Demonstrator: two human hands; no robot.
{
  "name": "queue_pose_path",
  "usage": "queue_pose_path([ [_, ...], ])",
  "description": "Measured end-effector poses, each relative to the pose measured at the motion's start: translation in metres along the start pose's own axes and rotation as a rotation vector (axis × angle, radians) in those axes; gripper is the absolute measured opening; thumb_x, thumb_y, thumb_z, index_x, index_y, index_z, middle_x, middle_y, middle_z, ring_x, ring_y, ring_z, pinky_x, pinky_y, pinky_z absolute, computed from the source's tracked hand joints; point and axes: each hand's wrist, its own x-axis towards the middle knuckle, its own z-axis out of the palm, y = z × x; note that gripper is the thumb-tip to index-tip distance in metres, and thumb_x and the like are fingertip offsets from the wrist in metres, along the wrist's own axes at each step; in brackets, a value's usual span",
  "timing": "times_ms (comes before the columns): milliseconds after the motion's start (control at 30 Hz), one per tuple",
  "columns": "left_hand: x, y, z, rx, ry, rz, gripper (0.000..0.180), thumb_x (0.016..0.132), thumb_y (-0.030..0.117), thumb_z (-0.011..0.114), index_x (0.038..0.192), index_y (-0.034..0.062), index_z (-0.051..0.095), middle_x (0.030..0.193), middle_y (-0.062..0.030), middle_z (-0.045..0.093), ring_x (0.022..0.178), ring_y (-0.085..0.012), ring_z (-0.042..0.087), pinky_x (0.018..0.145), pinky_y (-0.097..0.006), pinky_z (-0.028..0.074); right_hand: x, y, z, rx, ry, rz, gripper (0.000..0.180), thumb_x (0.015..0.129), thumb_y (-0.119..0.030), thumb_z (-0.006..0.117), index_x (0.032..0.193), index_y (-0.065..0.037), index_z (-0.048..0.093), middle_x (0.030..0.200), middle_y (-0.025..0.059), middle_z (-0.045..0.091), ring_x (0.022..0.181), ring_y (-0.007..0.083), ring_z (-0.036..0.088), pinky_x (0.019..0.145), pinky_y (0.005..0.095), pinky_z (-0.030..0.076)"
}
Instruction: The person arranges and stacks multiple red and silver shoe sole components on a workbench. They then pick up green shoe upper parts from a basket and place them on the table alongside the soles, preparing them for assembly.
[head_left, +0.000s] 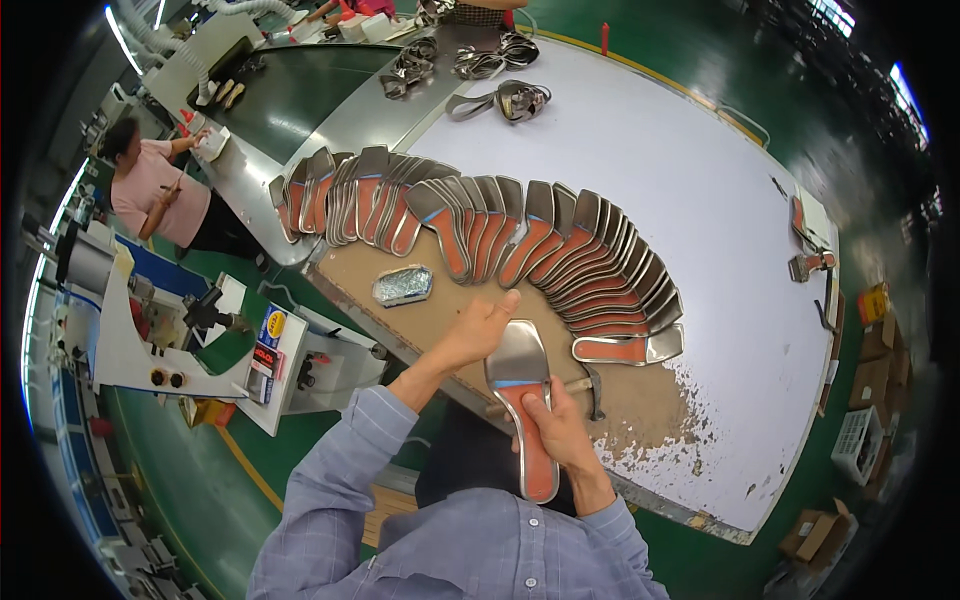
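Observation:
In front of my body I hold a shoe insole (518, 355) with a grey toe end, a blue band, an orange-red heel part and a shiny silver rim. My right hand (563, 430) grips its narrow middle, thumb on top. Up at the toe end, my left hand (478, 328) is closed beside the left edge, its thumb near the top corner; whatever its fingers pinch is hidden. Beyond my hands, a long curved row of similar insoles (480, 225) lies overlapping on the table. One insole (625, 348) lies at the row's near right end.
A hammer (597, 392) lies partly behind the held insole. Left of it sits a foil-wrapped block (402, 286). Bundles of grey straps (515, 100) rest at the table's far end. A white machine (170, 330) and a person in pink (165, 195) are at left.

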Motion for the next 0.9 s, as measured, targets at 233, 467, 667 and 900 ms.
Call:
queue_pose_path([
  [233,0.012,0.023,0.009,-0.340,-0.135,-0.147,0.069,0.106,0.061,0.037,0.089,0.0017,0.067,0.083,-0.0063,0.066,0.077,-0.0144,0.059,0.071,-0.033,0.049,-0.004,-0.015,0.003,0.102,0.178,0.003,0.023,0.103,-0.011,0.044,0.125,-0.003,0.045,0.089,0.0141,0.067,0.059,0.0246,0.067,0.054,0.0349,0.057],
  [467,0.021,0.019,0.036,-0.395,-0.253,-0.050,0.065,0.106,0.057,0.045,0.100,-0.0028,0.070,0.091,-0.0077,0.071,0.083,-0.0148,0.065,0.077,-0.031,0.052,-0.009,-0.018,-0.023,0.171,0.222,-0.007,0.028,0.101,-0.007,0.044,0.129,-0.005,0.044,0.092,0.0145,0.068,0.062,0.0249,0.068,0.055,0.0354,0.058],
  [667,0.038,0.023,0.069,-0.375,-0.272,-0.070,0.065,0.106,0.057,0.044,0.103,-0.0027,0.070,0.093,-0.0077,0.071,0.083,-0.0141,0.065,0.079,-0.031,0.051,-0.014,-0.015,-0.038,0.263,0.314,-0.042,0.030,0.099,-0.005,0.045,0.130,-0.004,0.046,0.096,0.0148,0.069,0.065,0.0238,0.068,0.058,0.0350,0.059],
  [900,0.056,0.025,0.106,-0.455,-0.285,-0.209,0.062,0.109,0.052,0.038,0.113,-0.0015,0.069,0.101,-0.0069,0.071,0.090,-0.0137,0.064,0.084,-0.031,0.050,-0.015,-0.010,-0.057,0.369,0.345,-0.072,0.033,0.099,-0.004,0.045,0.132,-0.005,0.044,0.101,0.0152,0.068,0.077,0.0233,0.069,0.063,0.0369,0.061],
])
